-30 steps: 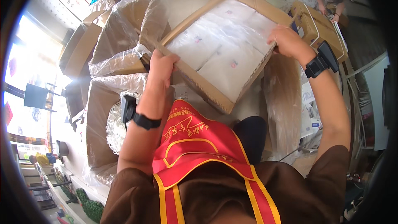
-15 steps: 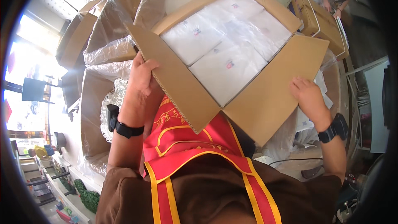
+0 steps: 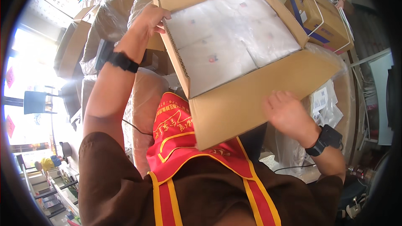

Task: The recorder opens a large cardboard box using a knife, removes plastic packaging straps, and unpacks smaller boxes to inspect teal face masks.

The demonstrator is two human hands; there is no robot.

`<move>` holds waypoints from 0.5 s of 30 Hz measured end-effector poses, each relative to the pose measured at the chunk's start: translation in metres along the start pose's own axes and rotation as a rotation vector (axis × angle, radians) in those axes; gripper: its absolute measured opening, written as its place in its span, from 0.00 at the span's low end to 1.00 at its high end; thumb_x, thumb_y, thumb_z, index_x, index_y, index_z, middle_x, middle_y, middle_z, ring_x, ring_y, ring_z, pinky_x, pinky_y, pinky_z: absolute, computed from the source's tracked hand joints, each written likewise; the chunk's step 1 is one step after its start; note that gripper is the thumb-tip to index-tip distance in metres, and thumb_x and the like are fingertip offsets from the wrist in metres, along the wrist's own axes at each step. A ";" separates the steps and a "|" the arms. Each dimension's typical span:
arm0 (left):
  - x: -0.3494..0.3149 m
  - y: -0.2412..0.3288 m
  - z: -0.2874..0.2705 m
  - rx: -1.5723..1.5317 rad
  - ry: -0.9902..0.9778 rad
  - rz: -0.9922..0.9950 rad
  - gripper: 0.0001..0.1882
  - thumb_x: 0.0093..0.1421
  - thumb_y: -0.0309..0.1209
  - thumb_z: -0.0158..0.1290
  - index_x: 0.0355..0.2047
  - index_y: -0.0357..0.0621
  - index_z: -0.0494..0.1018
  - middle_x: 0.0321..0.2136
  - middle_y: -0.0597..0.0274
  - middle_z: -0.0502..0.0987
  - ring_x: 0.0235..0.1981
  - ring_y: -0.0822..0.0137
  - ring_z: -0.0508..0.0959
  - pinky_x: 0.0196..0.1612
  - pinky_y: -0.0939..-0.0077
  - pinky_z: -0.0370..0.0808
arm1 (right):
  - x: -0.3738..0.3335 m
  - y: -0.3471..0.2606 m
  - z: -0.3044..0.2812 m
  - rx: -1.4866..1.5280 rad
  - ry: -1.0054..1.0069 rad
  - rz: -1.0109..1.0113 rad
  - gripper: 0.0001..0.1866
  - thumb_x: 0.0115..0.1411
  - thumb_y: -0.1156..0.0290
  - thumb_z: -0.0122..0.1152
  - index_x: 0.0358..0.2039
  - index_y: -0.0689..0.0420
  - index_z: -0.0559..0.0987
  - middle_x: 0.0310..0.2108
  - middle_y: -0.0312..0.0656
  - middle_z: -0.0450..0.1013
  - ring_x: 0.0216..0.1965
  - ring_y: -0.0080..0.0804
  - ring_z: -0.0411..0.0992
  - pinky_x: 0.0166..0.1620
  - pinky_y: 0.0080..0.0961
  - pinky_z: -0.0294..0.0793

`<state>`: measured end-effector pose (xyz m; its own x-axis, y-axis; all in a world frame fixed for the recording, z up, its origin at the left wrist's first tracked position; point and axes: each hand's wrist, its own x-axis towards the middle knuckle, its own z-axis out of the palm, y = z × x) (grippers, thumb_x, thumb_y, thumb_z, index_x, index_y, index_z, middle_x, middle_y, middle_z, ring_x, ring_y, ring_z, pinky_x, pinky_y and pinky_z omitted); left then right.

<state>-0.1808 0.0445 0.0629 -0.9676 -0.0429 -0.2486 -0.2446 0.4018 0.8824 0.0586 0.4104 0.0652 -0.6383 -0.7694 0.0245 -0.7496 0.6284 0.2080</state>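
Observation:
A large open cardboard carton (image 3: 251, 88) stands tilted before me, its flaps folded outward. Inside, packs in white, see-through plastic wrapping (image 3: 226, 42) with small red-and-blue marks fill it nearly to the rim. My left hand (image 3: 153, 19) grips the left flap near its far end, fingertips showing on the inner side. My right hand (image 3: 289, 113) is at the outer edge of the near flap, fingers bent over its upper face; the thumb is hidden. Both wrists wear black strapped devices.
Plastic-lined cartons (image 3: 111, 29) stand at the left. A closed carton (image 3: 318, 19) with a white strap lies at the far right, beside another person's hands (image 3: 339, 2). Clear plastic bags (image 3: 324, 100) lie beyond my right hand, and a dark cable (image 3: 293, 168) runs below it.
The carton has turned clockwise, its near corner shifting left. My left hand has moved away from me with the left flap; my right hand has moved left and nearer.

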 end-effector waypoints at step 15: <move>0.069 0.075 -0.078 0.439 0.157 0.802 0.27 0.62 0.32 0.54 0.60 0.40 0.65 0.43 0.54 0.78 0.47 0.66 0.78 0.48 0.73 0.74 | 0.287 -0.010 -0.005 0.498 0.238 -0.048 0.11 0.47 0.64 0.62 0.25 0.60 0.81 0.20 0.48 0.76 0.24 0.48 0.76 0.30 0.43 0.74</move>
<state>-0.2713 0.0009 0.1431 -0.8422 0.2870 0.4564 0.5162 0.6737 0.5288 -0.1164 0.1828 0.0755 -0.5875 -0.7667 0.2589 -0.8059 0.5257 -0.2723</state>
